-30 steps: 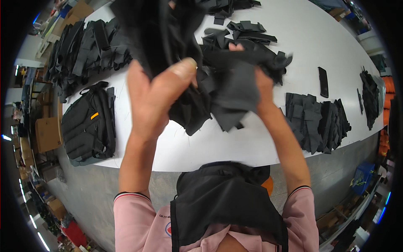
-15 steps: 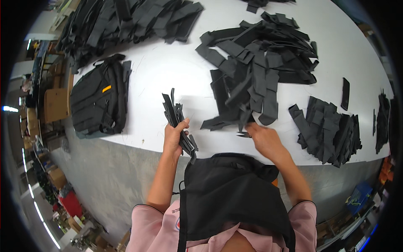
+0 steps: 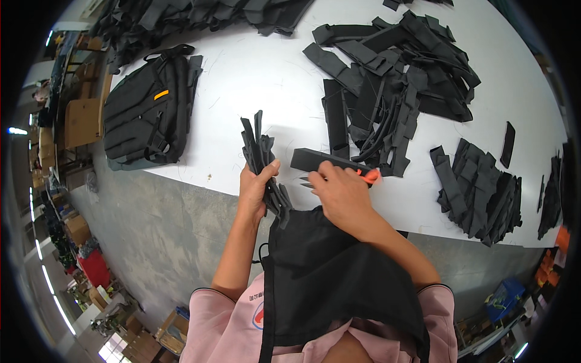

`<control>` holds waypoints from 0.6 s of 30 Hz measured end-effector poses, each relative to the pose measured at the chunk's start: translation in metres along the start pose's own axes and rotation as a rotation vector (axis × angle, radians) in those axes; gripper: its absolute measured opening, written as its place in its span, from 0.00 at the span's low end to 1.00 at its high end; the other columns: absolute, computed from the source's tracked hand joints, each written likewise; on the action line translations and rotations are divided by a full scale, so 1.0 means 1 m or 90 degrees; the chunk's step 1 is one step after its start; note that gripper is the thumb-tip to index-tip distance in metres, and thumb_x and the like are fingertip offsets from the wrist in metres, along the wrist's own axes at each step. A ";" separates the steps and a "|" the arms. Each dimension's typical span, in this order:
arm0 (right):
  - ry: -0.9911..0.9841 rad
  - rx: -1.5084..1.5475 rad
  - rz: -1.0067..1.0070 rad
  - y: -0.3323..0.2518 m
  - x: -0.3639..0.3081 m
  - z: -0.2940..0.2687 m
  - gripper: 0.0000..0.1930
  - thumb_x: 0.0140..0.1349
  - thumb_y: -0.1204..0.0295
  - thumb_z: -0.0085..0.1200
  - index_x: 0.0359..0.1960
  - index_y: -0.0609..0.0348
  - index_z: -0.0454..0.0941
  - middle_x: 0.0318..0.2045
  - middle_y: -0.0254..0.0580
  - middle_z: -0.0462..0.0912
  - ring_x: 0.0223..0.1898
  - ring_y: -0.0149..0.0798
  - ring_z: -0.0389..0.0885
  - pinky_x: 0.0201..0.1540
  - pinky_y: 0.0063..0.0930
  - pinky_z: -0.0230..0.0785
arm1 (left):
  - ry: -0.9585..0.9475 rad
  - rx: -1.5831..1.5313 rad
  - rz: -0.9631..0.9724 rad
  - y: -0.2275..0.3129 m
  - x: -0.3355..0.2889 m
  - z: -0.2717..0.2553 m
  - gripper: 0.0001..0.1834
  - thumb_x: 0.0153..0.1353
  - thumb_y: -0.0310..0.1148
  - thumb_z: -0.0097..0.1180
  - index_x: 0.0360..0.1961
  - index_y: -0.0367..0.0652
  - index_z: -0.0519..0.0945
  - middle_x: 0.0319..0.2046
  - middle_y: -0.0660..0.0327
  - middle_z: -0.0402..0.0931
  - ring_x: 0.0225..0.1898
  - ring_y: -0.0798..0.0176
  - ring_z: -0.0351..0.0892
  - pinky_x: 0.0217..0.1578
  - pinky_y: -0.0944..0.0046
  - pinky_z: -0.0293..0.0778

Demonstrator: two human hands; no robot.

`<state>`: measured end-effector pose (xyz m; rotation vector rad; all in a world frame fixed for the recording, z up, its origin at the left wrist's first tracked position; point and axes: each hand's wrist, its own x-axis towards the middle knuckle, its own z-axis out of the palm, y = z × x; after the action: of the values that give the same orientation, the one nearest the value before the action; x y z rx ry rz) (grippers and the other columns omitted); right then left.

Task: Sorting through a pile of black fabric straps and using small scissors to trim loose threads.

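My left hand (image 3: 259, 184) is closed round a bundle of black fabric strips (image 3: 259, 148), whose ends stick out above and below the fist. To its right, my right hand (image 3: 342, 190) holds a pair of scissors (image 3: 369, 176) with orange handles; the pointed blade tips show left of the fingers. The same hand's fingertips are on a single black fabric strip (image 3: 307, 160), which lies slantwise at the near edge of the loose pile of strips (image 3: 369, 91). How firmly they pinch that strip is partly hidden. The two hands are apart.
On the white table (image 3: 242, 78), a black backpack (image 3: 148, 115) with an orange tab lies at the left. A bigger heap of black strips (image 3: 200, 18) is at the far left. Another stack of strips (image 3: 478, 190) and a lone strip (image 3: 508, 145) lie at the right.
My right hand has moved left from the pile's near edge, toward my left hand, and a strip now lies at its fingers. The orange handles have come into sight. My left hand keeps its bundle.
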<state>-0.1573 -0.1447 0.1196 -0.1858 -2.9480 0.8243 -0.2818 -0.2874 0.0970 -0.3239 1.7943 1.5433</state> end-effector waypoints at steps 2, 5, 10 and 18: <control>0.003 -0.018 -0.017 -0.003 0.005 0.013 0.07 0.51 0.74 0.54 0.32 0.56 0.71 0.29 0.36 0.68 0.29 0.35 0.73 0.31 0.29 0.60 | -0.007 -0.004 0.005 0.001 -0.002 0.003 0.14 0.49 0.34 0.63 0.34 0.41 0.72 0.24 0.67 0.69 0.26 0.74 0.66 0.28 0.73 0.63; -0.002 -0.066 -0.049 -0.007 0.016 0.024 0.06 0.49 0.75 0.53 0.29 0.56 0.71 0.28 0.35 0.68 0.28 0.34 0.73 0.29 0.27 0.61 | -0.015 -0.009 0.006 0.000 -0.002 0.001 0.14 0.49 0.34 0.63 0.33 0.41 0.72 0.24 0.67 0.70 0.25 0.74 0.66 0.27 0.73 0.63; 0.021 -0.036 -0.026 -0.001 0.009 0.035 0.06 0.51 0.73 0.54 0.31 0.56 0.72 0.28 0.36 0.69 0.27 0.37 0.74 0.27 0.29 0.65 | 0.009 -0.039 0.001 -0.002 -0.001 -0.003 0.13 0.49 0.33 0.64 0.30 0.42 0.72 0.21 0.67 0.69 0.22 0.73 0.66 0.25 0.73 0.63; 0.064 0.107 0.436 0.067 -0.065 0.027 0.19 0.48 0.67 0.63 0.40 0.56 0.71 0.39 0.41 0.71 0.35 0.47 0.78 0.33 0.38 0.70 | -0.090 -0.086 -0.102 -0.037 0.008 -0.013 0.13 0.47 0.31 0.66 0.25 0.41 0.72 0.15 0.67 0.66 0.17 0.71 0.64 0.20 0.71 0.61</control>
<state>-0.0890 -0.1104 0.0587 -1.2228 -2.6948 1.0721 -0.2697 -0.3065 0.0642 -0.4039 1.5223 1.5376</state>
